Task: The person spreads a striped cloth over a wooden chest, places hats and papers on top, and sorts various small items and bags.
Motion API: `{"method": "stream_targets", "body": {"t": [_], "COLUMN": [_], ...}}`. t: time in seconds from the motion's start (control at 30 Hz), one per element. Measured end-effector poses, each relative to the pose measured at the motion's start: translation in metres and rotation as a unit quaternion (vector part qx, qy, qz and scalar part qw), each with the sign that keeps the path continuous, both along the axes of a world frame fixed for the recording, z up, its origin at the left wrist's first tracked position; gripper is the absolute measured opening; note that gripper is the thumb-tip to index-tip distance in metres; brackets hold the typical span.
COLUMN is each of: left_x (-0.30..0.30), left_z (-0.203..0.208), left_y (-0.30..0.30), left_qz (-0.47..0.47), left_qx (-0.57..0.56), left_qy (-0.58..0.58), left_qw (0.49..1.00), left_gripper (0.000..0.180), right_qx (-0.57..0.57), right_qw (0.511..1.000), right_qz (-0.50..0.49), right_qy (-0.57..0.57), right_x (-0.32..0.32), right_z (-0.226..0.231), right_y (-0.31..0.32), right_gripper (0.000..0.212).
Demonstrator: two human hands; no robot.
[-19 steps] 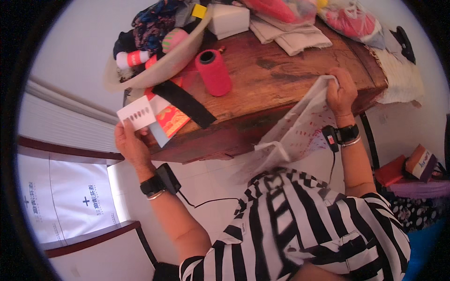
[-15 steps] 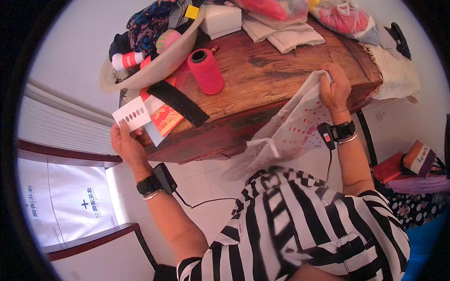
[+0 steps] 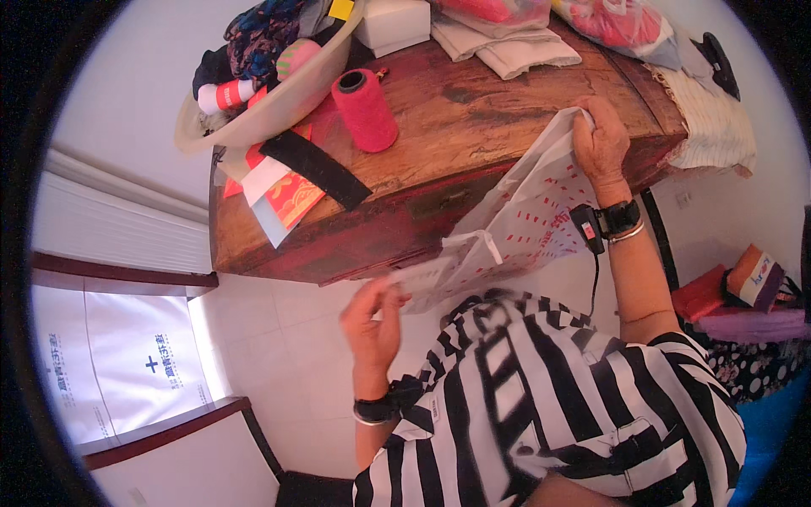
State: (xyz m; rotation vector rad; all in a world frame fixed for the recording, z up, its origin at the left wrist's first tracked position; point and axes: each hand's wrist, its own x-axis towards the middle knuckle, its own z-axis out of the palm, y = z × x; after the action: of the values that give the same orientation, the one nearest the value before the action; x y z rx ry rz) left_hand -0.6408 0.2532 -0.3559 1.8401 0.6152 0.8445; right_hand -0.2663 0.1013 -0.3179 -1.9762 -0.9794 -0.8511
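My right hand (image 3: 601, 142) grips the top edge of a thin white plastic bag (image 3: 541, 211) with red printed marks. The bag hangs in front of the wooden chest, slanting down toward my striped shirt. Low and left of it, my left hand (image 3: 373, 321) is closed with fingers pinched on a white card (image 3: 422, 275). That card is blurred and lies against the lower left end of the bag; whether it is inside or in front I cannot tell. A black band (image 3: 317, 169) and red-and-gold paper (image 3: 296, 203) lie on the chest.
On the wooden chest (image 3: 456, 110) stand a pink thread cone (image 3: 365, 110), a pale basin (image 3: 253, 127) heaped with cloth, a white box (image 3: 393, 27), folded beige cloth (image 3: 524, 55) and a filled clear bag (image 3: 617, 25). Bags and fabric (image 3: 752, 287) sit at the right.
My left hand has lifted the white card from the chest's left end and brought it right and down to the bag. My right hand still holds the bag, nearly in place.
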Motion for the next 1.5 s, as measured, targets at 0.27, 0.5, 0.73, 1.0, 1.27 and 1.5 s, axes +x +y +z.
{"method": "stream_targets", "body": {"t": [0.27,0.5,0.73,1.0,1.27,1.5], "left_x": [0.013,0.012,-0.004,0.012,0.021,0.026], "left_z": [-0.032,-0.020,0.039,0.074,0.053,0.057], "left_y": [-0.010,-0.018,0.034,0.087,0.107,0.103], "left_qz": [-0.092,-0.141,0.089,0.170,0.164,0.177], "left_qx": [0.068,-0.008,0.217,0.415,0.363,0.370], "left_qy": [0.120,0.168,0.033,0.088,0.045,-0.019], "left_qw": [0.986,0.976,0.971,0.890,0.916,0.912], "left_gripper": [0.019,0.035,0.024,0.037,0.025,0.014], "right_qx": [-0.020,0.003,0.004,0.004,0.014,0.003], "right_qw": [1.000,1.000,1.000,1.000,1.000,1.000], "right_qz": [-0.019,0.006,0.004,0.015,0.008,0.008], "right_qy": [-0.013,-0.009,-0.002,-0.005,-0.013,-0.005], "right_x": [0.002,-0.008,-0.009,-0.007,-0.013,-0.009], "right_z": [0.000,0.007,0.006,0.009,0.011,0.005], "right_y": [-0.005,-0.001,-0.004,-0.003,0.000,-0.003], "right_gripper": [0.016,0.016,0.017,0.014,0.015,0.018]}}
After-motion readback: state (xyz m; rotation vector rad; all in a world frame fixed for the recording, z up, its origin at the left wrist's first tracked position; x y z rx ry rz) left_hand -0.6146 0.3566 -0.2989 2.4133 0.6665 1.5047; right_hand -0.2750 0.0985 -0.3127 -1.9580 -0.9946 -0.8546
